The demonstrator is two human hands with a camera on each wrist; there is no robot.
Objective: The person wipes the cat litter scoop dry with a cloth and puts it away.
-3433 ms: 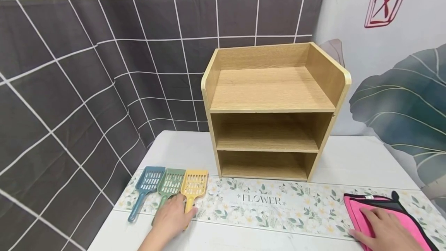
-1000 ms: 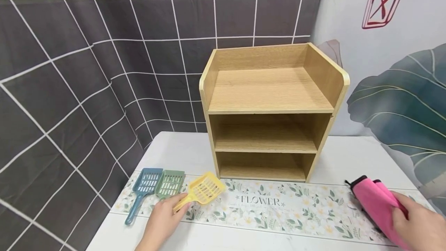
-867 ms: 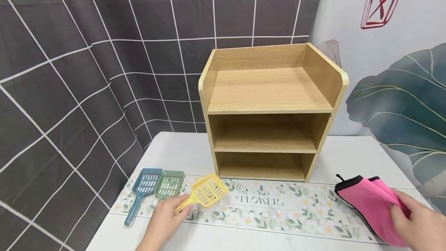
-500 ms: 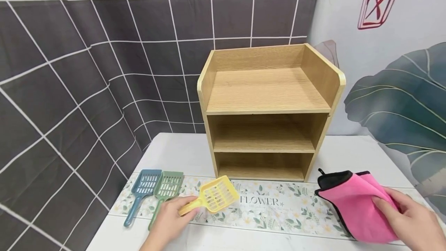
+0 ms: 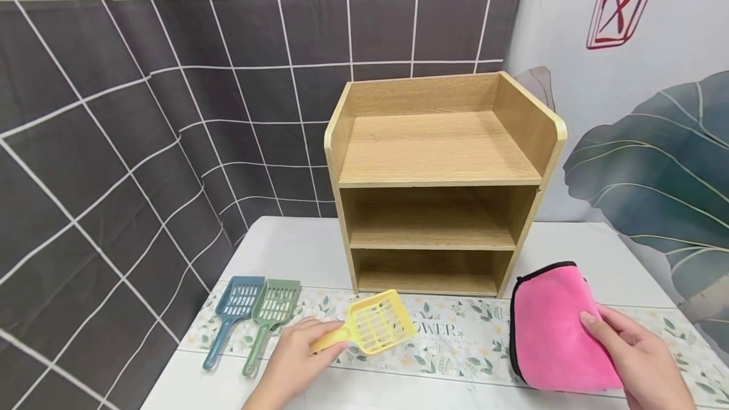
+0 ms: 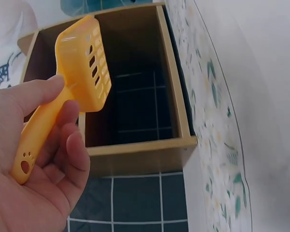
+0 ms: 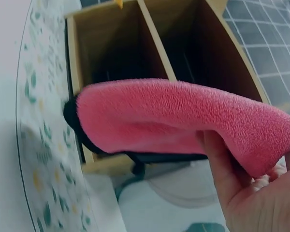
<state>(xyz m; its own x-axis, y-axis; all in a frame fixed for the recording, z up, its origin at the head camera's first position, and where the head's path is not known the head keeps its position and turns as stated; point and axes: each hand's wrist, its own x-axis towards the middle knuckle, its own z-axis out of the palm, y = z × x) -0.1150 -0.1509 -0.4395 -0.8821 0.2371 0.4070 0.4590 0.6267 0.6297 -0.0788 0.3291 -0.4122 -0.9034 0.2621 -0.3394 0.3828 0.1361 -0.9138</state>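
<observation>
My left hand (image 5: pixel 302 359) grips a yellow slotted litter scoop (image 5: pixel 380 323) by its handle, with the scoop's head toward the right, in front of the shelf. In the left wrist view the thumb lies along the neck of the scoop (image 6: pixel 82 63) and the fingers curl under the handle. My right hand (image 5: pixel 640 353) pinches a pink plush cloth with black edging (image 5: pixel 558 331) between thumb and fingers. The right wrist view shows the cloth (image 7: pixel 169 113) folded over, covering part of the fingers. A green scoop (image 5: pixel 274 309) and a blue scoop (image 5: pixel 240 302) lie side by side at the left.
A wooden shelf unit (image 5: pixel 444 179) with an open top and two compartments stands at the back middle of the white table (image 5: pixel 307 242). A floral strip (image 5: pixel 475 347) printed "FLOWER" runs across the table before it. Dark checked fabric (image 5: pixel 273 119) hangs behind and left.
The left hand has picked up the yellow scoop from beside the green one and carried it right. The right hand has lifted the pink cloth and brought it left, toward the shelf.
</observation>
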